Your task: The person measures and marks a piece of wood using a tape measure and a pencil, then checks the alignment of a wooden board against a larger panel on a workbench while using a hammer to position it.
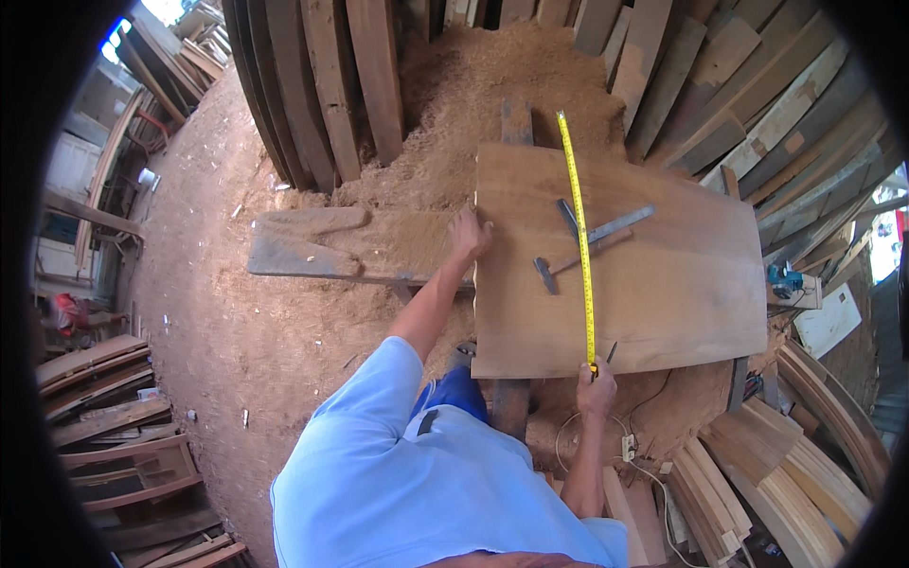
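- Seen from above: two bare arms reaching out over a wide board (663, 293) laid flat on a workbench.
- Right hand (597, 390) at the board's near edge, fingers closed around the near end of a yellow tape (579, 237), pinning it against that edge.
- Running straight away from that grip, across the whole board and past its far edge, over a heap of sawdust (492, 85).
- Just beside the grip, a short dark pencil (612, 353) lying on the board.
- Farther from the grip, touching or crossing the tape near the board's middle: a hammer (568, 263) and a metal square (606, 225).
- Left hand (469, 237) resting palm down on the board's left edge, fingers spread, holding nothing.
- Left of that hand, a dusty plank (322, 246) lying flat.
- Beyond both hands, planks (322, 85) leaning upright; more curved timber (814, 473) stacked to the right of the tape grip.
- Below the right wrist, a white cable (653, 473) on the ground.
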`<state>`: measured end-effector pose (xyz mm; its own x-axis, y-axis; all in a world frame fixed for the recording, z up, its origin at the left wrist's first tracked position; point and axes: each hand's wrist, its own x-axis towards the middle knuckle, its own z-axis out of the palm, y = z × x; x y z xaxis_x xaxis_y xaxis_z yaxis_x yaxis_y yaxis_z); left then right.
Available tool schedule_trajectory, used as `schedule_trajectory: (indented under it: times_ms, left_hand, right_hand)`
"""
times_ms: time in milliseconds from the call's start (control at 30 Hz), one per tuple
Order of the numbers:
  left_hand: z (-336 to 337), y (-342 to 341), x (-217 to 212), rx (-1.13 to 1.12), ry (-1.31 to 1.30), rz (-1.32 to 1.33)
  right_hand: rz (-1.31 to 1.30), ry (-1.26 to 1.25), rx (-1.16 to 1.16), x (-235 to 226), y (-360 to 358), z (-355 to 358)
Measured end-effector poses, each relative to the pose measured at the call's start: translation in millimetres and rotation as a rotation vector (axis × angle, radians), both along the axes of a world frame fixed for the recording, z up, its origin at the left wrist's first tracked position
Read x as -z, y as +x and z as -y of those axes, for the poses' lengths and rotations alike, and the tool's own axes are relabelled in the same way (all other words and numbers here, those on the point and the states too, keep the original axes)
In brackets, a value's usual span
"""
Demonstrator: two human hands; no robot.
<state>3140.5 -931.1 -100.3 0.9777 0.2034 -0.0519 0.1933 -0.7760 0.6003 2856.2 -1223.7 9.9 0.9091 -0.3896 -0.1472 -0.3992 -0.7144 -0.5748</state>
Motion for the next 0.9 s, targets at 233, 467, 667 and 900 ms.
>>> schedule_trajectory:
  times_ms: [233, 467, 667, 900]
  left_hand:
    - [-9.8, 87.3, -13.4, -0.159, -0.657, -0.131]
    - [-16.1, 185.0, 15.5, -0.223, -0.793, -0.149]
    - [17.3, 190.8, 24.6, -0.365, -0.442, 0.009]
    - [-5.9, 206.4, 48.0, -0.406, -0.642, -0.076]
  right_hand:
    - [-0.193, -0.235, 0.117, 6.2, 37.3, -27.4]
    - [-0.195, -0.391, 0.140, 33.4, 31.1, -32.0]
    - [-0.254, -0.426, 0.124, 28.7, 31.0, -43.0]
    - [-0.140, -0.508, 0.160, 33.2, 37.2, -36.3]
